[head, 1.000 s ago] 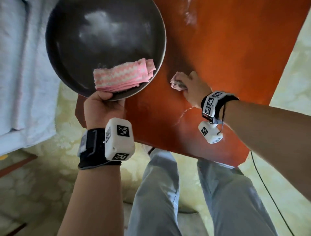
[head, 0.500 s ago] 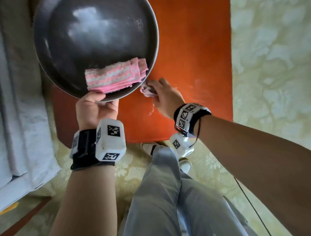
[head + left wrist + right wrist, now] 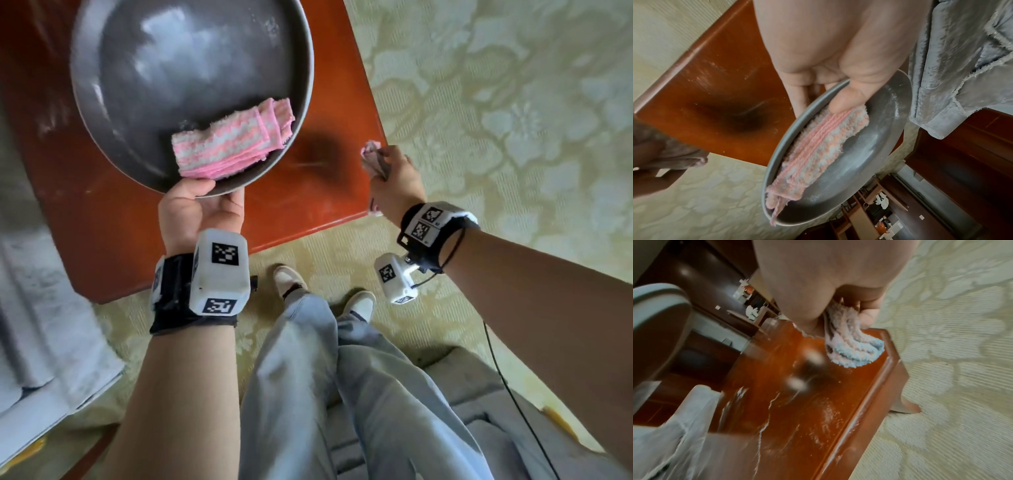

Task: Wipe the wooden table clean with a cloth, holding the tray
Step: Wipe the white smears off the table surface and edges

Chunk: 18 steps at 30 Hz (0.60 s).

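Your left hand (image 3: pixel 197 209) grips the near rim of the round grey tray (image 3: pixel 113 113), thumb over the edge and pressing the end of the folded pink-and-white cloth (image 3: pixel 236 142) that lies inside it, fingers curled beneath. You hold the tray above the left part of the wooden table (image 3: pixel 308 192). Your right hand (image 3: pixel 394 185) is closed in a fist around a bunched wiping cloth (image 3: pixel 851 350), which pokes out past your fingers at the table's right edge, near its front corner. The right-wrist view shows white streaks (image 3: pixel 764 426) on the tabletop, nearer the camera than the cloth.
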Each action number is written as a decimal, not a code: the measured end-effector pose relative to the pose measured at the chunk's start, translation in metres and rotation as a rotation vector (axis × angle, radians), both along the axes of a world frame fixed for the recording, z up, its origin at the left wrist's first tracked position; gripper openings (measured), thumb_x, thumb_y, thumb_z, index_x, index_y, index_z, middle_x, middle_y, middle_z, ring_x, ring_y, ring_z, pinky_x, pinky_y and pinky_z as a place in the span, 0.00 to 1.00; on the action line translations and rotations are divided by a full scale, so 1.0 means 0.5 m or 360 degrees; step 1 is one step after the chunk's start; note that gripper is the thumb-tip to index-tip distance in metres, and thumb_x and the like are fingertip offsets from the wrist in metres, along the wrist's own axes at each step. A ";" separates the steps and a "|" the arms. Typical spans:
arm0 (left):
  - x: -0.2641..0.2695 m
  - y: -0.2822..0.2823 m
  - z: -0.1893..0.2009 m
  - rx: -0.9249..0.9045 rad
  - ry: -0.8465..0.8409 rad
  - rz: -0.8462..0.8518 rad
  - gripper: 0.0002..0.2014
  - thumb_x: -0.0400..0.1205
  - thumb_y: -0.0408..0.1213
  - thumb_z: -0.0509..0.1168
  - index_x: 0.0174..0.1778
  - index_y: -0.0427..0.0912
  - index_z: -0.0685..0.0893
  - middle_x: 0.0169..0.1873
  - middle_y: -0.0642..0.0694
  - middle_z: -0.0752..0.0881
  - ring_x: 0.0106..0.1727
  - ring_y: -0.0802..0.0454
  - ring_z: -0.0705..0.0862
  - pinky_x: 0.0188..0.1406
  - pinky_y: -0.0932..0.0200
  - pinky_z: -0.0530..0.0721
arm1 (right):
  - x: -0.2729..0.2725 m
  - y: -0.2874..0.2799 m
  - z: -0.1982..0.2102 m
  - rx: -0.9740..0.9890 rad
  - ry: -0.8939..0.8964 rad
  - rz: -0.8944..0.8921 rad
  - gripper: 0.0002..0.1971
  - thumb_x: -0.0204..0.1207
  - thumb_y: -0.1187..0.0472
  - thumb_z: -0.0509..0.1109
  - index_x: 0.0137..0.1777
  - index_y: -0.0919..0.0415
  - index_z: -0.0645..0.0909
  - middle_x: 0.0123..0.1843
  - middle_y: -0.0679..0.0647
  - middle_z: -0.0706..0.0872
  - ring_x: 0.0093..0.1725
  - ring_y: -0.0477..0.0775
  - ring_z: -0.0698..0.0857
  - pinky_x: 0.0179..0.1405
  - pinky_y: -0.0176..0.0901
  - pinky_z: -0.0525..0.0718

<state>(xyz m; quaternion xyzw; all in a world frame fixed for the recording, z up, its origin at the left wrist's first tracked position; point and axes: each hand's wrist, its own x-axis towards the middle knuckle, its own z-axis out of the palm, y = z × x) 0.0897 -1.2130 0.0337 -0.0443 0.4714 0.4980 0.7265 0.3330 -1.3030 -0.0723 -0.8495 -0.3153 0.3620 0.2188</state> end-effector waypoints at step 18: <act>-0.023 0.040 -0.090 -0.0085 0.0051 -0.0165 0.35 0.66 0.19 0.58 0.73 0.31 0.79 0.58 0.36 0.88 0.62 0.38 0.88 0.58 0.45 0.88 | -0.005 0.003 -0.073 -0.0323 -0.0247 -0.0023 0.26 0.75 0.70 0.59 0.73 0.55 0.66 0.66 0.60 0.70 0.47 0.63 0.80 0.47 0.54 0.82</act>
